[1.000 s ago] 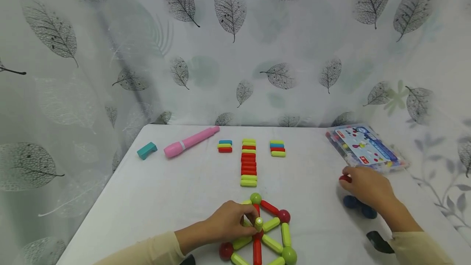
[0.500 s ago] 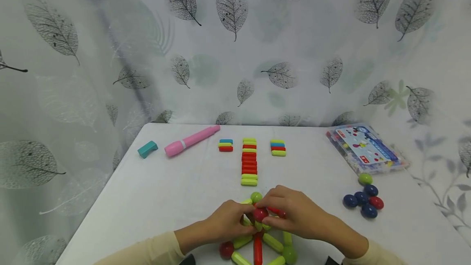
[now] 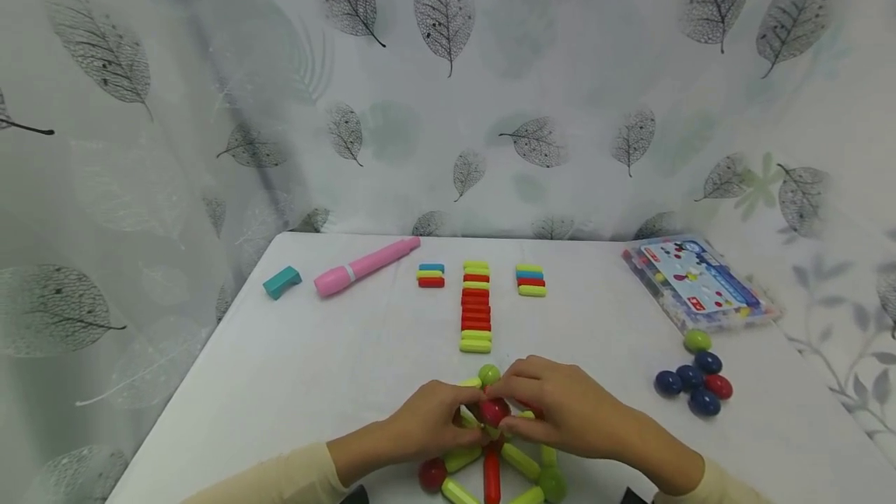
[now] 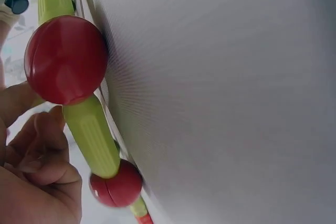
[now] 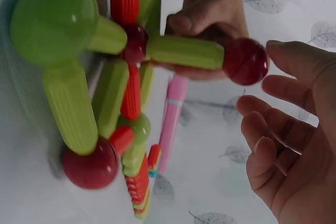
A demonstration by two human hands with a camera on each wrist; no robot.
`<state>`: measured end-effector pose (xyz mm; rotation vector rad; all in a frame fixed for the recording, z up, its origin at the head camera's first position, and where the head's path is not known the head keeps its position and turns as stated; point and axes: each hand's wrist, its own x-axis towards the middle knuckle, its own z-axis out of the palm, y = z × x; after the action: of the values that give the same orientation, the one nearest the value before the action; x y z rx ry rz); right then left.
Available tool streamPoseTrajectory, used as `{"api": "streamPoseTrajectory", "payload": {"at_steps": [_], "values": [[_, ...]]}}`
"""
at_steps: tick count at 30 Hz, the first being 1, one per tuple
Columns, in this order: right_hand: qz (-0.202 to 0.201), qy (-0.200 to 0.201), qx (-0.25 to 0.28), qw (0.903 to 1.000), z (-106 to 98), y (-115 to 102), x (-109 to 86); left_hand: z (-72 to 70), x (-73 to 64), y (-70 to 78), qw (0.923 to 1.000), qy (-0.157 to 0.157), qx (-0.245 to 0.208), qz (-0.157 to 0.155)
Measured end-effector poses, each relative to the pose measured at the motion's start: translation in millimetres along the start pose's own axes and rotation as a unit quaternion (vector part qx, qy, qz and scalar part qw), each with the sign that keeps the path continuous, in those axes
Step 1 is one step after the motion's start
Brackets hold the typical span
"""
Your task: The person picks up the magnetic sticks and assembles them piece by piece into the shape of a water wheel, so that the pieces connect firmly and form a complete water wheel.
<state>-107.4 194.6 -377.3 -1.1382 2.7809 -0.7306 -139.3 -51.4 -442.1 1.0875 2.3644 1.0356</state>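
Nearest: a wheel-shaped frame (image 3: 520,460) of rods and balls is lying flat on the table (image 3: 315,379). From its dark red hub ball (image 5: 135,44) a yellow-green rod (image 5: 186,52) is standing upright. Left hand (image 3: 435,420) is holding that rod, grip closed, fingers curled. Right hand (image 3: 563,411) is pinching a red ball (image 5: 245,61) at the rod's top end, grip opening only about ball-wide, nothing else in it. Step in hand, as I'm judging it: seating ball on rod. Next move is probably calling for straight downward pressure, left grip steadying the rod, then gentle release. Farther: a column of loose rods (image 3: 476,316) is lying mid-table; blue balls (image 3: 704,402) are sitting rightward. Beyond, a clear box (image 3: 700,282) is resting near the table's right edge.
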Motion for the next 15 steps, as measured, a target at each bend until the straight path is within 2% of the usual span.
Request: {"api": "streamPoseTrajectory", "payload": {"at_steps": [4,8,11,15], "values": [[0.047,0.042,-0.043,0.9971,-14,20,8.6,-6.6,-15.6,-4.9,0.9995,0.022,-0.009,-0.018],[0.112,0.076,-0.133,0.9817,-28,66,28.9,-14.0,-33.6,-9.1,0.9970,0.041,0.048,-0.045],[0.149,0.065,-0.186,0.9691,-32,102,46.0,-16.6,-44.0,-12.4,0.9930,0.036,0.095,-0.061],[0.190,0.027,-0.213,0.9582,-28,135,65.6,-16.8,-51.8,-15.1,0.9875,0.022,0.142,-0.064]]}}
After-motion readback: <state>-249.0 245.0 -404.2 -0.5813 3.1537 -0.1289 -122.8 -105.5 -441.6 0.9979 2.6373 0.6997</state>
